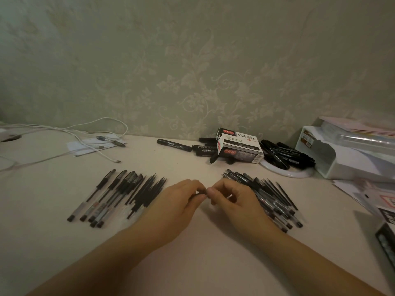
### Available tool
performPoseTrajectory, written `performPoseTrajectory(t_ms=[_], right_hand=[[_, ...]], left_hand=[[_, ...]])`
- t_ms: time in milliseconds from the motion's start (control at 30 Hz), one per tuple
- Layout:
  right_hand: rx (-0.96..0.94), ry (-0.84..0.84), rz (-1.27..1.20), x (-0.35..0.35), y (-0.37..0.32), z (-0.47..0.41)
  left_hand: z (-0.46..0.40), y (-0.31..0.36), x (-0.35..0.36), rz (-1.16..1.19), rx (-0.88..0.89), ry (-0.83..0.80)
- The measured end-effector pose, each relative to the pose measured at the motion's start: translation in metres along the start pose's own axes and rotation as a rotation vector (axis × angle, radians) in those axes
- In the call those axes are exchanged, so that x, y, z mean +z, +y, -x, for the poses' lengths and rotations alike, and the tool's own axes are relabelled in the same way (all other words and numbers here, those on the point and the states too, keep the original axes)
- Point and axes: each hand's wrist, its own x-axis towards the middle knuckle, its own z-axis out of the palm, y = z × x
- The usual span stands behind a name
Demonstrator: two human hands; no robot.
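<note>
Pen point(199, 195) lies left-to-right, pinched between left hand point(181, 197) and right hand point(232, 196).

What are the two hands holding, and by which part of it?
A thin black thing, probably a pen, mostly hidden: the left hand grips its body, and the right hand pinches its right end.

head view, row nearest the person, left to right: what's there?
left pen pile → left hand → small dark pen piece pinched between both hands → right hand → right pen pile
</note>
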Motion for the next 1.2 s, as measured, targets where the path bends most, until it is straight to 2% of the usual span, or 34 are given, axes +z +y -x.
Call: performPoseTrajectory(t_ms=[833, 1033, 1133, 1200], right_hand=[[0.014, 0.017, -0.065, 0.0003, 0.0041, -0.0023], [0.042, 0.119, -0.154, -0.0028, 0.0043, -0.0045], [0.034, 0.153, -0.076, -0.0031, 0.0056, -0.0031], [-0.02, 0.152, 0.082, -0.0012, 0.0066, -0.0021]], left_hand=[[0.0018, 0.0019, -0.0002, 0.011, 0.015, -0.024], [0.0017, 0.0018, -0.0033, -0.002, -0.029, -0.001], [0.0016, 0.0013, -0.0043, -0.009, -0.052, 0.025], [0.001, -0.0007, -0.0047, -0.018, -0.08, 0.048]])
